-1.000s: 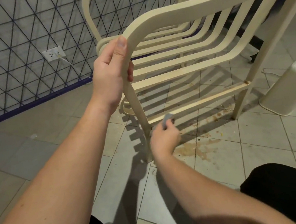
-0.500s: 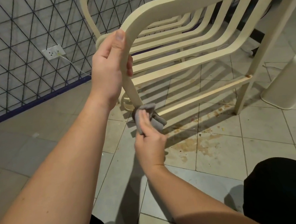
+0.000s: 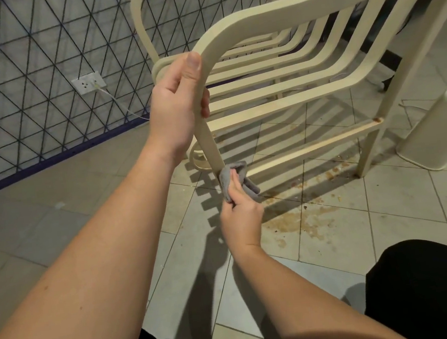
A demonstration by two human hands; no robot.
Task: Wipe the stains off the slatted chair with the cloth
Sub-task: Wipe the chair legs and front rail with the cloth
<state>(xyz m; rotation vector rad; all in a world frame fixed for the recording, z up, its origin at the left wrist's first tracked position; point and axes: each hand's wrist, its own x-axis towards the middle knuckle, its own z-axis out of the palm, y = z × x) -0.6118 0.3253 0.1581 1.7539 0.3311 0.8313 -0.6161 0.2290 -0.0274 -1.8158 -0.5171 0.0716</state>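
Since a second ago the right hand (image 3: pixel 239 217) has come up from the low end of the near leg and now pinches the grey cloth (image 3: pixel 234 178) against that leg, just where the lower crossbar (image 3: pixel 314 147) joins it. Its fingers curl round the bunched fabric, with a loose fold hanging off to the right. Higher up, the left hand (image 3: pixel 175 106) grips the same upright where it bends into the armrest, thumb laid along the near face and fingertips wrapped round the far side, much as before.

Beyond the hands, the cream slatted chair (image 3: pixel 288 60) stands tilted on the tiled floor (image 3: pixel 57 228), its slats running away to the right. Brown staining shows on the crossbar's right end and on the tiles beneath. A wall outlet (image 3: pixel 87 82) with a plugged cord sits far left.

Judging by how one hand steadies it, the chair looks light and rigid, probably smooth enough to slip, so a firm hold at the bend suits it. Being soft and limp, the cloth is best kept wadded under the fingers to press into the joint.
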